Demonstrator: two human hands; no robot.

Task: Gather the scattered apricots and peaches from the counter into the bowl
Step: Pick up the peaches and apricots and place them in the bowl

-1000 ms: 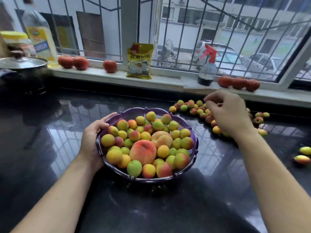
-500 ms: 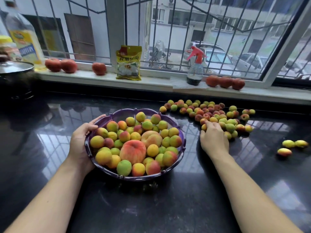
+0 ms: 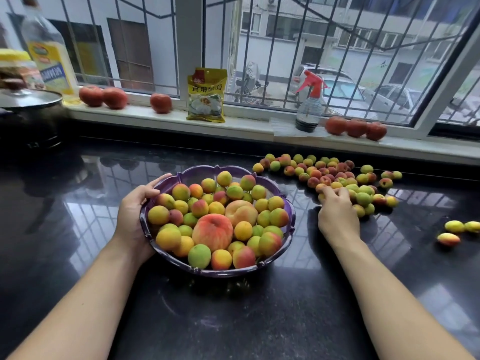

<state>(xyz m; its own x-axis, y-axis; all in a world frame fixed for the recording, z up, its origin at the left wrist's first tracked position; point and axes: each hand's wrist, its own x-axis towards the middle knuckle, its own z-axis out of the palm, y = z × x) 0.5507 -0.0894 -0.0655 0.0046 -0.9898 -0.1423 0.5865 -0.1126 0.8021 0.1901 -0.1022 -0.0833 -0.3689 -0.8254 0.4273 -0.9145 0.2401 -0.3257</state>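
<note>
A purple scalloped bowl (image 3: 291, 219) sits on the black counter, heaped with small apricots and two larger peaches (image 3: 212, 232). My left hand (image 3: 135, 211) grips the bowl's left rim. To the right of the bowl lies a pile of loose apricots (image 3: 335, 175). My right hand (image 3: 337, 216) rests palm down at the pile's near left edge, its fingers curled over a few apricots. Whether it holds any is hidden under the fingers. Three more apricots (image 3: 454, 229) lie apart at the far right.
On the windowsill stand red tomatoes (image 3: 104, 96), a yellow packet (image 3: 206, 96), a spray bottle (image 3: 310, 105) and more tomatoes (image 3: 355, 127). A lidded pot (image 3: 26, 110) and an oil bottle (image 3: 49, 55) are at the far left. The glossy counter (image 3: 233, 320) stretches toward me.
My right hand came down from above the pile onto the counter at its near edge, and its fingers have curled in over a few apricots. My left hand stays on the bowl.
</note>
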